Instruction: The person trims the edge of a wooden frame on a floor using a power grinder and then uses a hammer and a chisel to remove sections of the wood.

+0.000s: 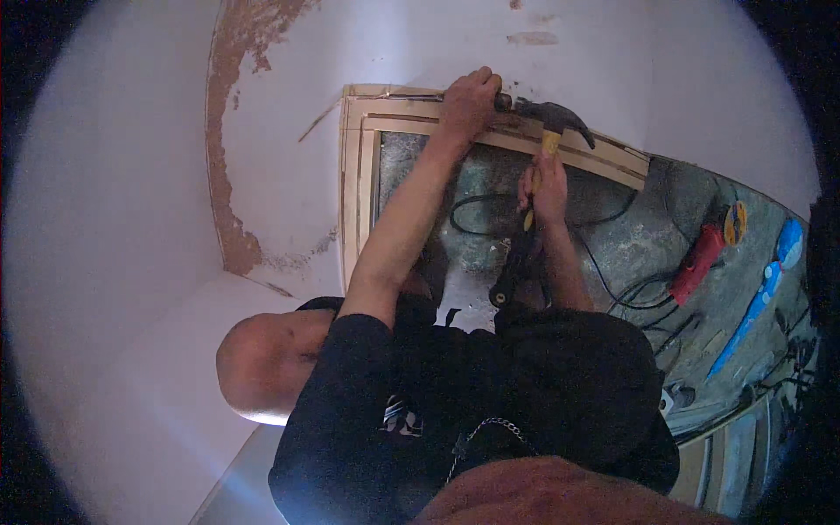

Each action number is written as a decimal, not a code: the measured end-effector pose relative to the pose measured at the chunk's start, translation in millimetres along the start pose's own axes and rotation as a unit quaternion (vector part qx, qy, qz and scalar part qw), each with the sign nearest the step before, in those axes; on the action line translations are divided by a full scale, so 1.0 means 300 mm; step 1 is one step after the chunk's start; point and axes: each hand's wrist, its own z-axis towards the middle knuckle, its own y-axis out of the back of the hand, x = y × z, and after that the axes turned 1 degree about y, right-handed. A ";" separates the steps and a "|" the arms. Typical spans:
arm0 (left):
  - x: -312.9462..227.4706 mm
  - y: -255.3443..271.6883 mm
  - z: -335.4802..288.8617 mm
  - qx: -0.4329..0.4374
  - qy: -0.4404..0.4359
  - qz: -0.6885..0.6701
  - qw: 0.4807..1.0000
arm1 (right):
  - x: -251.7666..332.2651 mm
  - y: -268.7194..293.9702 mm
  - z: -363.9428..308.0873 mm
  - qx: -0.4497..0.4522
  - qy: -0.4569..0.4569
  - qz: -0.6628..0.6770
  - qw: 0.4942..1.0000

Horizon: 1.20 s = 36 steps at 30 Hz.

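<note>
My left hand (471,103) is closed around a chisel-like tool, whose dark handle end (502,102) sticks out on the right. Its thin shaft runs left along the outer edge of a pale wooden frame (352,166), beside the wall. In my right hand (549,185) is a claw hammer (551,144), gripped by its yellow handle. The dark hammer head is right beside the tool's handle end; I cannot tell whether they touch. The tip of the shaft is too small to make out.
A red power tool (699,262) with a black cable lies on the dusty grey floor (647,236) at right. Beyond it is a long blue tool (759,302). White walls (420,52) with bare brown patches stand close ahead and left. A splinter (317,121) juts from the frame's corner.
</note>
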 end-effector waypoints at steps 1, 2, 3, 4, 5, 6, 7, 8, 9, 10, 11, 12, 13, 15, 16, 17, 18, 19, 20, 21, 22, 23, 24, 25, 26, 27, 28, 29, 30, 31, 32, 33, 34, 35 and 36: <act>0.000 0.001 0.001 0.003 -0.002 -0.009 1.000 | 0.000 0.001 0.002 -0.016 0.005 0.013 1.000; 0.015 -0.003 -0.003 0.000 -0.003 -0.005 1.000 | 0.002 0.003 0.003 -0.039 0.010 0.031 0.999; 0.029 -0.007 -0.007 -0.002 -0.003 0.000 1.000 | 0.006 0.012 0.004 -0.062 0.015 0.048 0.997; 0.046 -0.009 -0.013 -0.005 -0.004 0.004 1.000 | 0.006 0.011 0.005 -0.085 0.020 0.066 0.994; 0.028 -0.010 -0.009 -0.007 0.001 -0.001 1.000 | -0.004 0.019 0.009 -0.055 0.013 0.021 0.998; 0.007 -0.011 -0.007 -0.009 0.005 -0.006 1.000 | -0.020 0.021 0.014 -0.024 0.005 -0.025 0.999; -0.010 -0.011 -0.003 -0.011 0.009 -0.011 1.000 | -0.033 0.025 0.017 0.006 -0.004 -0.070 0.997; 0.000 -0.007 -0.008 -0.004 0.011 -0.006 1.000 | -0.029 0.009 0.012 0.011 -0.005 -0.052 0.999; 0.012 -0.003 -0.012 0.003 0.012 -0.002 1.000 | -0.020 -0.007 0.006 0.016 -0.007 -0.033 0.999; 0.021 -0.001 -0.015 0.010 0.014 0.003 1.000 | -0.014 -0.014 0.001 0.020 -0.009 -0.014 1.000; 0.023 -0.003 -0.018 0.013 0.016 -0.005 1.000 | -0.015 -0.006 -0.007 0.008 0.011 0.010 1.000; 0.034 -0.004 -0.019 0.014 0.016 -0.009 1.000 | -0.012 0.003 -0.012 -0.003 0.032 0.037 0.999; 0.044 -0.006 -0.020 0.016 0.017 -0.014 1.000 | -0.010 0.005 -0.012 -0.014 0.053 0.063 0.996; 0.040 -0.009 -0.024 0.007 0.010 -0.024 1.000 | 0.011 0.004 -0.010 -0.052 0.035 0.087 0.994; 0.040 -0.009 -0.026 0.002 0.006 -0.029 1.000 | 0.018 0.002 -0.009 -0.070 0.025 0.099 0.992; 0.046 -0.013 -0.029 0.002 0.007 -0.022 1.000 | 0.015 -0.013 -0.013 -0.032 0.011 0.073 0.997; 0.058 -0.011 -0.032 0.002 0.007 -0.016 1.000 | 0.007 -0.042 -0.020 0.006 -0.004 0.047 0.999; 0.069 -0.010 -0.036 0.001 0.008 -0.010 1.000 | 0.002 -0.057 -0.026 0.044 -0.019 0.020 0.999; 0.061 -0.002 -0.035 0.007 0.009 -0.010 1.000 | -0.001 -0.048 -0.024 0.038 -0.013 0.026 0.999; 0.052 0.006 -0.036 0.013 0.010 -0.010 1.000 | -0.001 -0.036 -0.023 0.033 -0.007 0.032 0.999; 0.040 0.013 -0.035 0.018 0.011 -0.010 1.000 | -0.001 -0.024 -0.022 0.027 -0.001 0.038 0.999; 0.024 0.014 -0.029 0.005 0.003 -0.018 1.000 | 0.003 -0.008 -0.019 -0.011 0.019 0.062 0.998; 0.019 0.018 -0.031 -0.007 -0.003 -0.021 1.000 | 0.018 -0.010 -0.021 -0.045 0.038 0.089 0.994; 0.017 0.024 -0.033 -0.020 -0.010 -0.024 0.999 | 0.023 -0.015 -0.023 -0.080 0.056 0.115 0.989; 0.029 0.023 -0.034 -0.016 -0.010 -0.023 1.000 | 0.019 -0.029 -0.026 -0.052 0.026 0.054 0.997; 0.041 0.023 -0.035 -0.013 -0.011 -0.023 1.000 | 0.005 -0.049 -0.031 -0.024 -0.003 -0.008 1.000; 0.052 0.021 -0.035 -0.009 -0.011 -0.022 1.000 | -0.006 -0.061 -0.034 0.003 -0.032 -0.070 0.997; 0.046 0.019 -0.035 -0.005 -0.006 -0.023 1.000 | -0.015 -0.047 -0.031 0.020 -0.018 -0.050 0.998; 0.044 0.022 -0.040 0.000 0.000 -0.023 1.000 | -0.023 -0.029 -0.025 0.036 -0.004 -0.029 0.999; 0.038 0.021 -0.040 0.004 0.006 -0.024 1.000 | -0.028 -0.010 -0.022 0.053 0.011 -0.008 0.998; 0.041 0.022 -0.042 0.002 0.005 -0.024 1.000 | -0.030 -0.001 -0.024 0.012 0.016 0.021 1.000; 0.042 0.022 -0.045 0.000 0.005 -0.025 1.000 | -0.029 0.011 -0.028 -0.030 0.021 0.050 0.998; 0.043 0.022 -0.047 -0.002 0.004 -0.025 1.000 | -0.032 0.018 -0.030 -0.071 0.025 0.079 0.994; 0.043 0.021 -0.046 -0.010 0.001 -0.024 1.000 | -0.035 0.022 -0.026 -0.070 0.038 0.079 0.994; 0.046 0.019 -0.049 -0.020 0.000 -0.023 1.000 | -0.027 0.014 -0.022 -0.068 0.049 0.078 0.993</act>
